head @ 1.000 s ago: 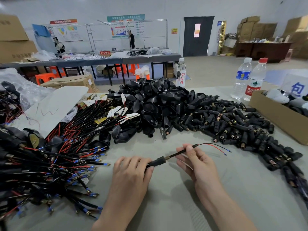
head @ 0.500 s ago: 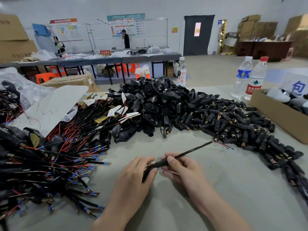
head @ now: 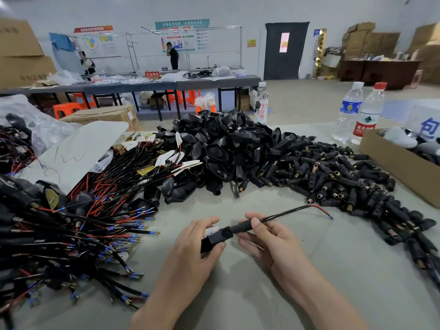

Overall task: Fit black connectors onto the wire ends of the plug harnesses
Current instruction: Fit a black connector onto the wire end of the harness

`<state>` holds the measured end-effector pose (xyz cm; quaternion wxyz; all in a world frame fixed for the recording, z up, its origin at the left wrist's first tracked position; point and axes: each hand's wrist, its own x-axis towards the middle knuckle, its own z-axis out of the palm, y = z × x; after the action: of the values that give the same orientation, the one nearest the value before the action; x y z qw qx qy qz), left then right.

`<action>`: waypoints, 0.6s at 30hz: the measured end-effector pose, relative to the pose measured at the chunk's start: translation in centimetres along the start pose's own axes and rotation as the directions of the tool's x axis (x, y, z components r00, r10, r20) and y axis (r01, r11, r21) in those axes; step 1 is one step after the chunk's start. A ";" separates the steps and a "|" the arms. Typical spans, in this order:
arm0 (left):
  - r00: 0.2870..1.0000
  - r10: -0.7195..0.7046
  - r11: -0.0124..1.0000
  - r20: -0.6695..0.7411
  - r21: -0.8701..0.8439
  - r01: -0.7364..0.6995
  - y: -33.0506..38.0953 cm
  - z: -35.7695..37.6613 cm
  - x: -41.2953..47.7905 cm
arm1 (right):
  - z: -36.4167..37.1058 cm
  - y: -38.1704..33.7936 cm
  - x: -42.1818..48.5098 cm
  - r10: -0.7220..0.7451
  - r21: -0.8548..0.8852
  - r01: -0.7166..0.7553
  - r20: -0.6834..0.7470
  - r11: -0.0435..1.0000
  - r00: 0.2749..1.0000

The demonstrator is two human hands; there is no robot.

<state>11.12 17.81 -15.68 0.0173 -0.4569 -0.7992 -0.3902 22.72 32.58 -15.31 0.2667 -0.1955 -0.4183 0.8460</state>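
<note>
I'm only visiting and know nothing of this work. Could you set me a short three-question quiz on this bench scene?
1. True or false: the left hand holds nothing.
2. What colour is the tip of the wire end on the held harness? A blue, B green, C yellow.
3. Fill in: the two bottles at right stand beside a cardboard ____.
Key: 1 false, it grips the plug; 2 A; 3 box.
</note>
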 end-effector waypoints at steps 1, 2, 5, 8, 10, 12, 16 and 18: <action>1.000 0.004 1.000 0.000 -0.012 -0.004 0.0 0.0 0.0 | 0.0 0.0 0.0 0.005 0.003 -0.005 0.003 1.000 1.000; 1.000 0.006 1.000 0.003 -0.028 -0.006 0.0 0.0 0.0 | 0.1 0.1 0.0 0.005 -0.002 -0.005 0.006 1.000 1.000; 1.000 0.003 0.998 0.011 -0.068 -0.002 -0.2 0.2 0.1 | 0.2 0.2 0.0 -0.027 -0.084 0.027 0.006 0.996 1.000; 1.000 -0.009 0.995 0.016 -0.095 0.010 -0.5 0.4 0.2 | 0.3 0.4 0.0 -0.076 -0.224 0.074 0.002 0.972 0.997; 1.000 -0.015 0.993 0.018 -0.113 0.017 -0.6 0.4 0.3 | 0.3 0.6 0.0 -0.098 -0.271 0.094 -0.001 0.958 0.995; 1.000 -0.015 0.993 0.025 -0.117 0.018 -0.7 0.5 0.3 | 0.2 0.6 0.1 -0.117 -0.296 0.112 0.002 0.949 0.993; 1.000 -0.013 0.993 0.025 -0.116 0.016 -0.7 0.5 0.3 | 0.1 0.7 0.3 -0.113 -0.269 0.101 -0.031 0.958 0.993; 1.000 -0.010 0.993 0.020 -0.121 0.012 -0.8 0.5 0.3 | 0.1 0.8 0.3 -0.069 -0.207 0.059 -0.041 0.977 0.997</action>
<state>10.59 18.12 -16.40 -0.0202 -0.4565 -0.7767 -0.4335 22.20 32.33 -15.92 0.2820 -0.2286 -0.5031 0.7843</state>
